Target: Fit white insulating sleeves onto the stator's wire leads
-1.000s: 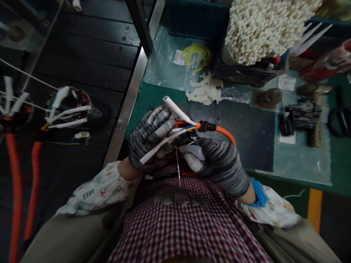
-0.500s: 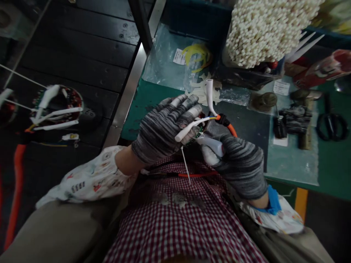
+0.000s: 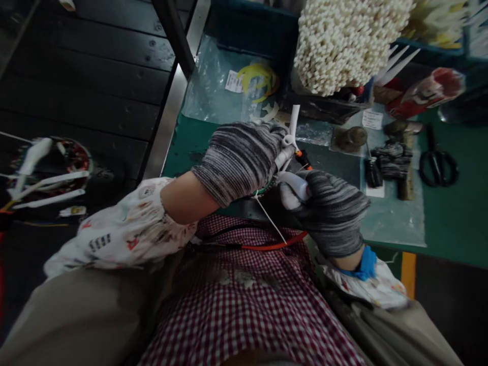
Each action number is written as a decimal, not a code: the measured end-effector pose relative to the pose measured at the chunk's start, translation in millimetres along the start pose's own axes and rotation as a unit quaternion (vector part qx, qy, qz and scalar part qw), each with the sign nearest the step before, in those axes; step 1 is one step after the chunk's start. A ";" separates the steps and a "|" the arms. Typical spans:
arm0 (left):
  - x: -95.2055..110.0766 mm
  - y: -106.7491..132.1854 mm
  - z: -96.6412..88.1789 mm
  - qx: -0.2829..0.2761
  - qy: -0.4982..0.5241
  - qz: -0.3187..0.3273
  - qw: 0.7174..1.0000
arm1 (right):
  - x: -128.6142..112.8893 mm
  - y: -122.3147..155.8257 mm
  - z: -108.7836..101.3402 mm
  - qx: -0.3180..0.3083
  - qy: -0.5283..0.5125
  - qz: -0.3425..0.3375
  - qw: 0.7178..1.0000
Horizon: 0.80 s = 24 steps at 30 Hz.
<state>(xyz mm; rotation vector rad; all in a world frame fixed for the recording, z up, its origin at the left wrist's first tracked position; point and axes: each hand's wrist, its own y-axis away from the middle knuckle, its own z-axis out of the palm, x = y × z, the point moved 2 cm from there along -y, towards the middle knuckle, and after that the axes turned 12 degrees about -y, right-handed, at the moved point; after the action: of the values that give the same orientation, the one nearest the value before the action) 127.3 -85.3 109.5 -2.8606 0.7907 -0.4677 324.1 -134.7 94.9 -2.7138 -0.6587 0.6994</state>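
Note:
My left hand (image 3: 247, 160), in a striped grey glove, is closed around white sleeving (image 3: 284, 157) on leads above a wound stator (image 3: 263, 190). The stator is mostly hidden under my hands, with part of its green-edged rim showing. A white sleeve (image 3: 295, 122) stands up past my fingertips, beside an orange cable (image 3: 305, 157). My right hand (image 3: 330, 211), gloved too, closes on a pale rounded piece (image 3: 297, 184) whose kind I cannot make out. From the stator's near side hangs the tail of a white cable tie (image 3: 270, 221).
Another stator (image 3: 53, 170) with white-sleeved leads lies at the left on a dark slatted surface (image 3: 76, 81). On the green bench (image 3: 457, 218) are scissors (image 3: 438, 165), a hammer (image 3: 404, 168) and a red can (image 3: 427, 96). A bin holds many white sleeves (image 3: 348, 46).
My left hand has gone from spread fingers to closed around the sleeving and shifted right. The right hand keeps its hold. The camera view has turned slightly right.

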 end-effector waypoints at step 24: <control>-18.4 19.6 -2.8 0.071 -0.154 -0.024 0.985 | 168.4 -23.0 10.8 0.175 -0.190 0.140 0.956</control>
<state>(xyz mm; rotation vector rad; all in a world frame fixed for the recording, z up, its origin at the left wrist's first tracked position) 102.0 -92.6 103.2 -2.7288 0.6098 -0.0778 441.9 -31.3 28.1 -2.3801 -0.1900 1.2931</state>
